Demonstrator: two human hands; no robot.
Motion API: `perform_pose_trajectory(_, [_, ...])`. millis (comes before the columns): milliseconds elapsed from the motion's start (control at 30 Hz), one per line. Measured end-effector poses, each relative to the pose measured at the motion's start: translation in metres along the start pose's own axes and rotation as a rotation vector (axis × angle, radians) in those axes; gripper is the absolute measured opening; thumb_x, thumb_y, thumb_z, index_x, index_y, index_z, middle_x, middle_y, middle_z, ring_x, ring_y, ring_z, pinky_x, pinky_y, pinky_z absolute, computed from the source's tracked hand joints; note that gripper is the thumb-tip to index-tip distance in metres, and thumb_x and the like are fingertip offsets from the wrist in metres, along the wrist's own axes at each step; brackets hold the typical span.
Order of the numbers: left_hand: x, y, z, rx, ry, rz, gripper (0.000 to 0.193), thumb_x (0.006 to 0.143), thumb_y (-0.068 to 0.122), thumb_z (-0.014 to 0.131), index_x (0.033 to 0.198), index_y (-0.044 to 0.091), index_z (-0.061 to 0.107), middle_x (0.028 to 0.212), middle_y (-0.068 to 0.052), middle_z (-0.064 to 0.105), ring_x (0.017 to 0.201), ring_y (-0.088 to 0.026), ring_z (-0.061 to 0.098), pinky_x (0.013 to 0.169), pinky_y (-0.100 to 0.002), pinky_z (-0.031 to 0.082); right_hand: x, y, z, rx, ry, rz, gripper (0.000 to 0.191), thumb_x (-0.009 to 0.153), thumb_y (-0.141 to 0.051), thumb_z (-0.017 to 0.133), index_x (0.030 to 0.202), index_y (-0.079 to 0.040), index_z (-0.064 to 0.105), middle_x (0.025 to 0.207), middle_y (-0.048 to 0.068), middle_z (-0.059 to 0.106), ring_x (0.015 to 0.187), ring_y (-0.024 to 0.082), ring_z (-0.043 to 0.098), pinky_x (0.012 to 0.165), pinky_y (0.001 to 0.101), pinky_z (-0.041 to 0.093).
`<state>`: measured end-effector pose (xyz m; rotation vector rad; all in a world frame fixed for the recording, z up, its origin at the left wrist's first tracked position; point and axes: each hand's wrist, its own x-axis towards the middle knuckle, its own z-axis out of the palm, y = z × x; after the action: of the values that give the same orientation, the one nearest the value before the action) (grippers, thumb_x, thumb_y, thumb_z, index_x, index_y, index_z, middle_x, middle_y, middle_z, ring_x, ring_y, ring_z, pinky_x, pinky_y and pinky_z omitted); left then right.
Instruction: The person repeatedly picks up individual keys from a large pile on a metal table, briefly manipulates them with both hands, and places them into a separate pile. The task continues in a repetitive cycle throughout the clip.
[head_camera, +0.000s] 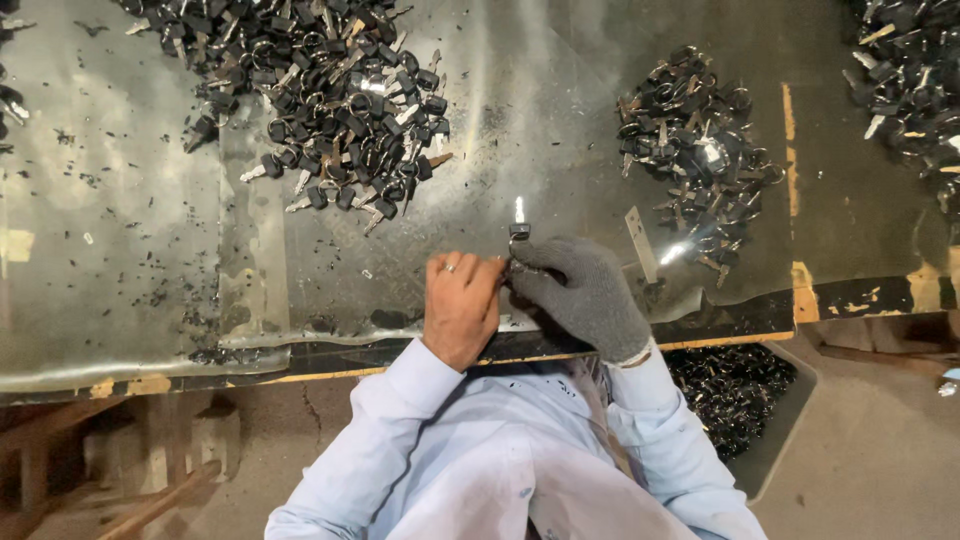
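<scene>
Here we see a scuffed metal worktable (150, 290), a far-left heap of black-headed keys (340, 90), then our hands: gloved right (585, 295) and bare left (460, 305) pinch one black-headed silver key (519, 222) at near centre; next likely needs steady fingers.

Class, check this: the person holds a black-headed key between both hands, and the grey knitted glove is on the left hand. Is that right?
Not quite. The head view shows the grey glove on the right hand; the left hand is bare, with a ring. Both do hold the black-headed key.
</scene>
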<state>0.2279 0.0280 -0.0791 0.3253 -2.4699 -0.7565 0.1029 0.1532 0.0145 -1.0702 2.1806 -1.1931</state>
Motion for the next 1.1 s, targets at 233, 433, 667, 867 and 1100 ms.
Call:
perform_pose_trajectory(233, [-0.004, 0.003, -0.018, 0.061, -0.075, 0.074, 0.04, 0.073, 0.0, 0.067, 0.113, 0.003, 0.065, 0.096, -0.013, 0.057, 0.095, -0.034, 0.055, 0.09, -0.048, 0.042, -0.036, 0.034, 0.017, -0.216, 0.267, -0.296, 0.031, 0.084, -0.015, 0.075, 0.111, 0.0, 0.069, 0.104, 0.017, 0.073, 0.09, 0.032, 0.071, 0.078, 0.0395, 0.056])
perform_pose_trajectory(433, [0.062, -0.019, -0.065, 0.483, -0.01, -0.11, 0.025, 0.075, 0.006, 0.071, 0.097, 0.018, 0.069, 0.104, -0.005, 0.066, 0.103, -0.032, 0.058, 0.097, -0.052, 0.035, -0.064, 0.047, 0.008, -0.046, 0.438, 0.1, 0.055, 0.073, -0.02, 0.073, 0.121, 0.005, 0.06, 0.103, 0.016, 0.062, 0.087, 0.027, 0.062, 0.072, 0.0398, 0.053])
perform_pose_trajectory(667, [0.199, 0.04, 0.024, -0.325, 0.148, 0.269, 0.015, 0.094, 0.002, 0.064, 0.108, 0.008, 0.063, 0.101, -0.013, 0.07, 0.096, -0.033, 0.067, 0.09, -0.044, 0.05, -0.067, 0.049, 0.013, -0.166, 0.546, -0.015, 0.051, 0.071, -0.021, 0.088, 0.115, -0.004, 0.067, 0.097, 0.009, 0.068, 0.087, 0.023, 0.069, 0.079, 0.0387, 0.057])
perform_pose_trajectory(867, [0.239, 0.09, 0.095, 0.169, -0.181, 0.23, 0.04, 0.081, 0.003, 0.067, 0.119, 0.005, 0.053, 0.082, -0.012, 0.072, 0.087, -0.036, 0.068, 0.082, -0.049, 0.042, -0.073, 0.045, 0.006, -0.121, 0.54, 0.015, 0.057, 0.064, -0.016, 0.083, 0.117, -0.004, 0.067, 0.1, 0.011, 0.068, 0.087, 0.025, 0.069, 0.08, 0.0386, 0.057])
perform_pose_trajectory(1100, [0.21, 0.068, 0.071, 0.129, -0.083, 0.444, 0.039, 0.078, 0.009, 0.067, 0.116, 0.013, 0.059, 0.102, -0.011, 0.068, 0.096, -0.036, 0.063, 0.078, -0.048, 0.039, -0.07, 0.036, 0.007, -0.211, 0.504, -0.061, 0.058, 0.064, -0.016, 0.084, 0.118, -0.002, 0.067, 0.099, 0.012, 0.068, 0.088, 0.03, 0.068, 0.082, 0.0411, 0.054])
